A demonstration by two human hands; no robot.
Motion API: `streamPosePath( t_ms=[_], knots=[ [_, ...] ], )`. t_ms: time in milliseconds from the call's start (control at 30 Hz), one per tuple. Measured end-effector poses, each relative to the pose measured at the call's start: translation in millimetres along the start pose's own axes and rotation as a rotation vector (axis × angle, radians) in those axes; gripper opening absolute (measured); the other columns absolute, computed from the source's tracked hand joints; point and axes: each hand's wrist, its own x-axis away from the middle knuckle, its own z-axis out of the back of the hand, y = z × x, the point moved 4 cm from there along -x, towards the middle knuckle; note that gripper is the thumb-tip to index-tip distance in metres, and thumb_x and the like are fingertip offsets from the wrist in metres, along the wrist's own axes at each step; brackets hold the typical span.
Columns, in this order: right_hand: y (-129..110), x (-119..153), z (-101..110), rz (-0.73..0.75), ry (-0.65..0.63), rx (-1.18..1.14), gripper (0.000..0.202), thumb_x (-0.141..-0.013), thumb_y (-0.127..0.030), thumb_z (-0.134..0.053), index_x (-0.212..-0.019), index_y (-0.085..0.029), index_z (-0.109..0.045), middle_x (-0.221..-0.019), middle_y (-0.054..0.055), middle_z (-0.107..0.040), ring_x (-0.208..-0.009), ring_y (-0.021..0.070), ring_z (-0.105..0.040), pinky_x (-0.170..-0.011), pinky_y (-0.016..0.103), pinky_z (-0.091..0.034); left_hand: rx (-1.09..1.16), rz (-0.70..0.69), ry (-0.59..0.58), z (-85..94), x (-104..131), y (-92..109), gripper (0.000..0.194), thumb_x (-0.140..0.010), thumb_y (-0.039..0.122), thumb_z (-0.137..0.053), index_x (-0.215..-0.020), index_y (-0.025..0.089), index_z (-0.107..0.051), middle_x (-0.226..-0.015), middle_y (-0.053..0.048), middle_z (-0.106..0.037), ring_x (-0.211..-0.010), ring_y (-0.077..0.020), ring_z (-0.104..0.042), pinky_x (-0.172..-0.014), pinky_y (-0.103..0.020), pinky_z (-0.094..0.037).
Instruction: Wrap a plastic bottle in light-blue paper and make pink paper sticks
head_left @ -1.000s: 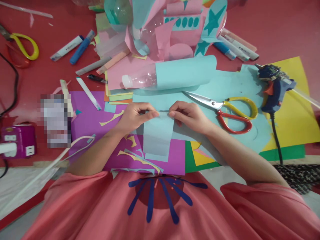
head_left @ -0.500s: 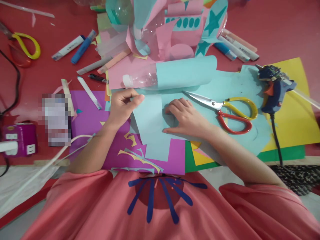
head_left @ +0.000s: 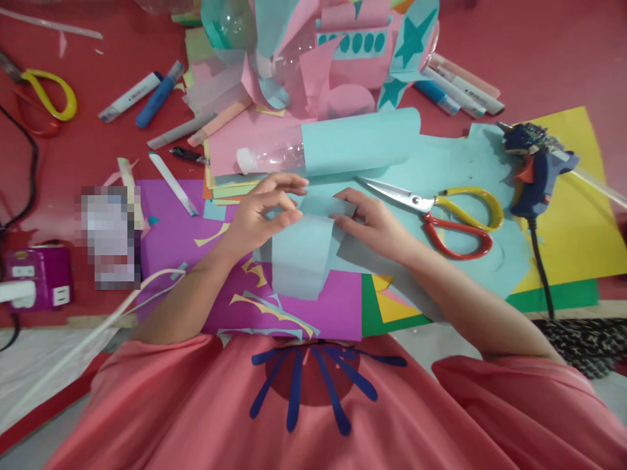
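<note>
A light blue paper piece (head_left: 300,261) is held up between my two hands, curved, with its lower end hanging over the purple sheet. My left hand (head_left: 264,215) pinches its upper left edge between thumb and fingers. At its upper right corner, my right hand (head_left: 369,222) has thumb and fingers closed on the paper. Just beyond them lies a clear plastic bottle (head_left: 277,156) with a white cap, its body wrapped in light blue paper (head_left: 362,143). Scissors (head_left: 434,205) with one yellow and one red handle rest to the right of my right hand.
A blue glue gun (head_left: 533,170) lies on yellow paper (head_left: 582,241) at right. Purple paper (head_left: 171,228) with scraps lies at left, near a phone (head_left: 110,238) and a purple power adapter (head_left: 42,281). Markers (head_left: 159,94) and pink-and-blue paper crafts (head_left: 353,68) are at the back.
The light blue paper has been lifted and bent into a curve. My left hand moved right along it, and my right hand rose from lying flat to gripping its corner.
</note>
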Motion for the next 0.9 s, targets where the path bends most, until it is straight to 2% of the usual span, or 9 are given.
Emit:
streamPosePath(
  t_ms=[67, 100, 167, 233, 333, 467, 633, 800, 900],
  knots=[
    [-0.8, -0.6, -1.4, 0.011, -0.025, -0.112, 0.012, -0.086, -0.028, -0.051, -0.092, -0.019, -0.052, -0.067, -0.004, -0.043, -0.055, 0.0091, -0.037, -0.055, 0.025, -0.032, -0.052, 0.038, -0.007, -5.7, 2.2, 1.8, 0.031, -0.086, 0.044, -0.065, -0.068, 0.018, -0.062, -0.129, -0.008, -0.059, -0.112, -0.0201, -0.062, -0.084, -0.032, -0.053],
    [-1.2, -0.6, -2.3, 0.016, -0.036, -0.153, 0.012, -0.086, -0.029, -0.051, -0.092, -0.019, -0.052, -0.068, -0.004, -0.044, -0.055, 0.0089, -0.037, -0.055, 0.025, -0.033, -0.077, 0.062, -0.003, -8.1, 3.3, 2.4, 0.033, -0.086, 0.046, -0.064, -0.067, 0.018, -0.062, -0.126, -0.008, -0.061, -0.111, -0.0202, -0.062, -0.082, -0.031, -0.053],
    [-1.5, 0.0, -3.7, 0.011, -0.035, -0.212, 0.013, -0.088, -0.032, -0.05, -0.09, -0.019, -0.054, -0.069, -0.004, -0.045, -0.059, 0.0098, -0.041, -0.058, 0.026, -0.036, -0.108, 0.111, 0.03, -11.3, 5.3, 2.8, 0.033, -0.085, 0.046, -0.064, -0.068, 0.018, -0.061, -0.1, -0.007, -0.068, -0.09, -0.0152, -0.065, -0.068, -0.025, -0.051],
    [-0.8, 0.9, -5.3, -0.02, -0.017, -0.273, 0.022, -0.092, -0.039, -0.045, -0.089, -0.02, -0.055, -0.068, -0.003, -0.047, -0.063, 0.0112, -0.046, -0.061, 0.026, -0.038, -0.122, 0.157, 0.094, -12.7, 7.2, 1.8, 0.029, -0.085, 0.043, -0.065, -0.071, 0.018, -0.061, -0.073, -0.001, -0.064, -0.066, -0.0087, -0.058, -0.056, -0.02, -0.043],
    [0.8, 1.3, -9.0, -0.058, 0.015, -0.357, 0.032, -0.089, -0.051, -0.05, -0.093, -0.02, -0.055, -0.07, -0.002, -0.051, -0.063, 0.0111, -0.049, -0.061, 0.027, -0.04, -0.124, 0.199, 0.202, -12.7, 9.4, -0.3, 0.025, -0.081, 0.042, -0.069, -0.08, 0.018, -0.062, -0.067, 0.003, -0.058, -0.057, -0.0057, -0.049, -0.052, -0.018, -0.039],
    [3.7, -0.4, -10.1, -0.067, 0.102, -0.365, 0.023, -0.079, -0.036, -0.067, -0.087, -0.019, -0.053, -0.072, -0.003, -0.053, -0.057, 0.0079, -0.046, -0.056, 0.025, -0.038, -0.116, 0.267, 0.194, -14.7, 10.6, -0.4, 0.027, -0.08, 0.037, -0.068, -0.101, 0.019, -0.065, -0.059, 0.007, -0.045, -0.05, -0.0053, -0.04, -0.048, -0.018, -0.034],
    [4.4, -1.9, -6.1, -0.038, 0.14, -0.306, 0.005, -0.082, -0.023, -0.059, -0.084, -0.018, -0.058, -0.06, -0.005, -0.049, -0.052, 0.0077, -0.043, -0.053, 0.025, -0.036, -0.061, 0.328, 0.132, -16.6, 10.0, 2.4, 0.016, -0.083, 0.029, -0.06, -0.087, 0.017, -0.069, -0.056, 0.005, -0.045, -0.048, -0.0054, -0.037, -0.044, -0.018, -0.029],
    [5.8, -2.2, -4.3, -0.038, 0.133, -0.325, 0.011, -0.082, -0.023, -0.059, -0.092, -0.018, -0.061, -0.062, -0.005, -0.052, -0.055, 0.009, -0.048, -0.056, 0.026, -0.041, -0.043, 0.326, 0.107, -15.7, 9.3, 3.4, 0.021, -0.083, 0.025, -0.06, -0.102, 0.019, -0.068, -0.046, 0.011, -0.022, -0.04, -0.0052, -0.02, -0.041, -0.02, -0.022],
    [6.3, -1.8, -3.9, -0.03, 0.136, -0.319, 0.013, -0.084, -0.022, -0.057, -0.095, -0.018, -0.063, -0.063, -0.004, -0.054, -0.056, 0.0094, -0.049, -0.056, 0.026, -0.04, -0.047, 0.328, 0.108, -15.6, 9.1, 2.4, 0.015, -0.084, 0.027, -0.06, -0.093, 0.018, -0.069, -0.043, 0.011, -0.028, -0.039, -0.0047, -0.021, -0.04, -0.02, -0.022]
  ],
)
